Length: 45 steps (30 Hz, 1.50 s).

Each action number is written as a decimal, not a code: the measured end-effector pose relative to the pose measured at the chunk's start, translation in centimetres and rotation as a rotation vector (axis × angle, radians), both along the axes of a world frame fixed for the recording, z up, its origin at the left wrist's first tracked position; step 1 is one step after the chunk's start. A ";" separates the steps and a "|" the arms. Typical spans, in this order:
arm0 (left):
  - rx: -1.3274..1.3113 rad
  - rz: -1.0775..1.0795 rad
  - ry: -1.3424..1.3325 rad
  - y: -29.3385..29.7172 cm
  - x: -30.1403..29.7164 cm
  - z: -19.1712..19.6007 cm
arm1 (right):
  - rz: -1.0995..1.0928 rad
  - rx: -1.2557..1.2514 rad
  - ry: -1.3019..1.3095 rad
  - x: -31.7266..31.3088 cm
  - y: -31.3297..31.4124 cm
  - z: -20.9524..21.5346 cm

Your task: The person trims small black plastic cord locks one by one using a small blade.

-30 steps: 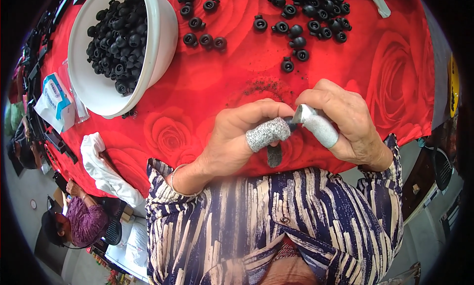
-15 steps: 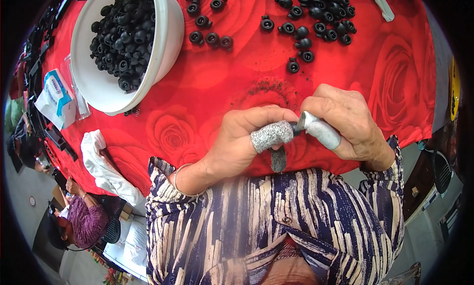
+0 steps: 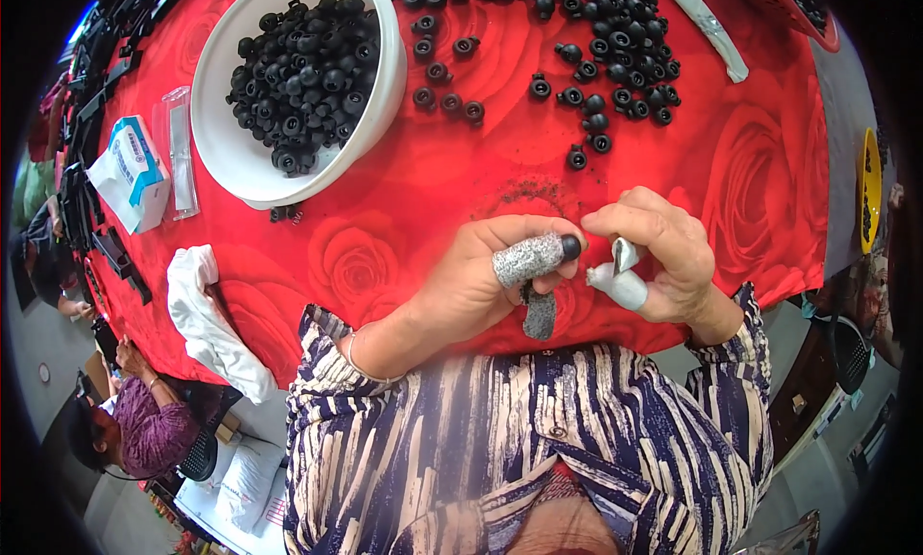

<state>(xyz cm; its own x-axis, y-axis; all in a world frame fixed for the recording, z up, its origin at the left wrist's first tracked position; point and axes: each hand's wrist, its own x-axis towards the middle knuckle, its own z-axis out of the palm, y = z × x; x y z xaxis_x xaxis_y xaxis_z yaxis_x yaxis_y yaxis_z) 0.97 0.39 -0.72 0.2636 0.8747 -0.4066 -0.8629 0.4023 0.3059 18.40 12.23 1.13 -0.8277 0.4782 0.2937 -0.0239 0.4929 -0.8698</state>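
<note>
The likeliest trouble, as I judge it, is a slip at the fingertips: only the rounded end of the black part (image 3: 571,246) shows, smooth and small, so a loose pinch or a sideways push could pop it out onto the tabletop (image 3: 433,195). There it could roll among the scattered black pieces (image 3: 625,50) and be hard to tell apart. The small pale, dark-edged piece (image 3: 626,254) at the right hand (image 3: 668,267) looks hard; if it is sharp, a slip could drive it into the left fingers.

The left hand (image 3: 466,284) is closed on the black part, pinching it at the tip of a finger in speckled grey wrap (image 3: 527,259). The right hand is half spread — index fingertip and pale-wrapped thumb (image 3: 623,288) apart, the dark-edged piece between them. Whether that piece is gripped or fixed to the wrap, I can't make out. The hands are near each other, with a gap between.
</note>
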 end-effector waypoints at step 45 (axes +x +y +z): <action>0.238 -0.102 0.517 0.0 0.0 0.2 | 0.051 -0.112 -0.194 0.6 0.3 0.6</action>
<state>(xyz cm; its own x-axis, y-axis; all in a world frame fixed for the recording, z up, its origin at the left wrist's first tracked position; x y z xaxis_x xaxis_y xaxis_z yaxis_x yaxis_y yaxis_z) 1.02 0.38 -0.51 0.1710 0.9384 -0.3002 -0.5374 0.3441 0.7699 18.97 12.53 1.77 -0.8875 0.4548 0.0741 0.1269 0.3957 -0.9096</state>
